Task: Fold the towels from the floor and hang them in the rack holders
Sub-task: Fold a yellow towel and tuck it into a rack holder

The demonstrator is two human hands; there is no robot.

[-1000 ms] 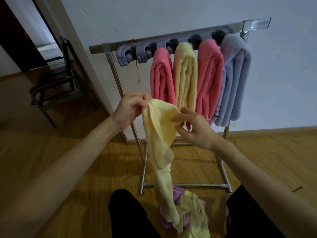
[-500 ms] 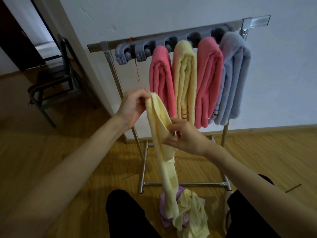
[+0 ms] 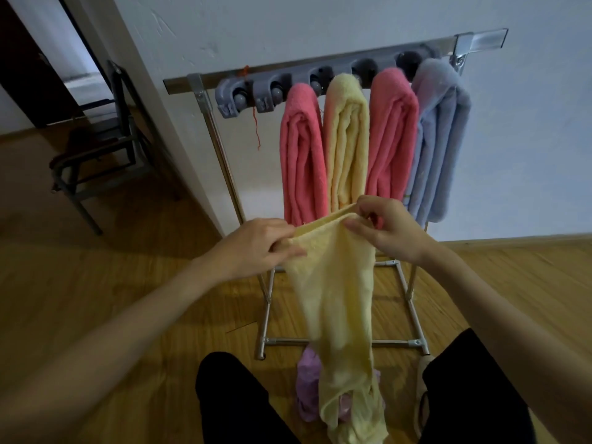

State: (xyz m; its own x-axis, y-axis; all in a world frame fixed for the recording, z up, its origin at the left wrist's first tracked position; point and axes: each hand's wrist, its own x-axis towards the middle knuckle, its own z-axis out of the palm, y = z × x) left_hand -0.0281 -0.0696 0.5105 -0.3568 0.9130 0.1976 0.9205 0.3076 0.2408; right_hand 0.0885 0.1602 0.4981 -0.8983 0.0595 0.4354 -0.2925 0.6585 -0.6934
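A pale yellow towel (image 3: 336,302) hangs from both my hands in front of the rack. My left hand (image 3: 256,248) pinches its top edge on the left, and my right hand (image 3: 389,229) pinches the same edge on the right. The towel's lower end trails on the floor over a purple towel (image 3: 307,389). The grey holder strip (image 3: 243,96) on the metal rack carries a pink towel (image 3: 301,155), a yellow towel (image 3: 347,139), a second pink towel (image 3: 390,133) and a light blue towel (image 3: 439,139). The two leftmost holders hold nothing.
The rack's metal base frame (image 3: 336,342) rests on the wood floor against a white wall. A dark metal chair (image 3: 102,152) stands at the left by a doorway. My black-trousered legs (image 3: 237,402) flank the towels on the floor.
My hands dropped lower and drew apart, spreading the yellow towel's top edge into a near-horizontal line. Earlier the towel hung bunched from my left hand while my right gripped it lower down.
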